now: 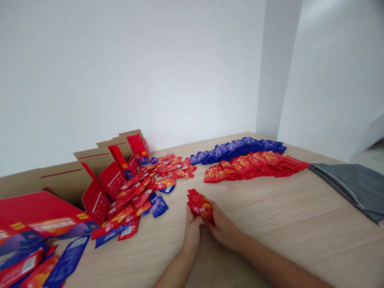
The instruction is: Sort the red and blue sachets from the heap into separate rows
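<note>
A small stack of red sachets (200, 206) with orange fruit print and white lettering is held upright above the table. My left hand (193, 226) grips its left side, the thumb across the front. On the stack's right side my right hand (220, 224) is closed around the edge. Beyond my hands lies a long overlapping row of red sachets (249, 166). Behind that runs a similar row of blue-purple sachets (237, 149). To the left, red sachets (144, 188) lie in a loose heap, with a blue sachet (158, 205) at its near edge.
Open red and brown cardboard boxes (99, 196) stand along the left, against the wall. More red and blue sachets (67, 256) lie at the lower left. Grey cloth (348, 184) rests on the right side of the wooden table (288, 216).
</note>
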Motion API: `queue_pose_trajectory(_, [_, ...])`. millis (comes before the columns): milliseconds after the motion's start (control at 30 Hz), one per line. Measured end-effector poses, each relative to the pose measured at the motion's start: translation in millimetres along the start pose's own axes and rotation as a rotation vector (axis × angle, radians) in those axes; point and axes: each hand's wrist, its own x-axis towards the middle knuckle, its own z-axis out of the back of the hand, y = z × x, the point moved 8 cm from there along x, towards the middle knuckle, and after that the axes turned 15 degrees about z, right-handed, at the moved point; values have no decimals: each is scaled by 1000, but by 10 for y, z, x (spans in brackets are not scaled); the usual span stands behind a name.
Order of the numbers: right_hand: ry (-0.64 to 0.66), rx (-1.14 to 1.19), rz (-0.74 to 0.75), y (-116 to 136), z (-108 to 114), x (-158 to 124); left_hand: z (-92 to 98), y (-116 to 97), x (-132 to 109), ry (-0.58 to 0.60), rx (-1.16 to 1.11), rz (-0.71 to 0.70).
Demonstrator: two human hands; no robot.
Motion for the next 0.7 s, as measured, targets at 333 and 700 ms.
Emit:
queue_pose_trajectory(333, [-365,154,-348,-327,470,60,-428,-45,89,255,59,136])
queue_pose_trajectory(700, [-97,-717,-586,-522,2106,937,-1182,-466,1109,23,815,-219])
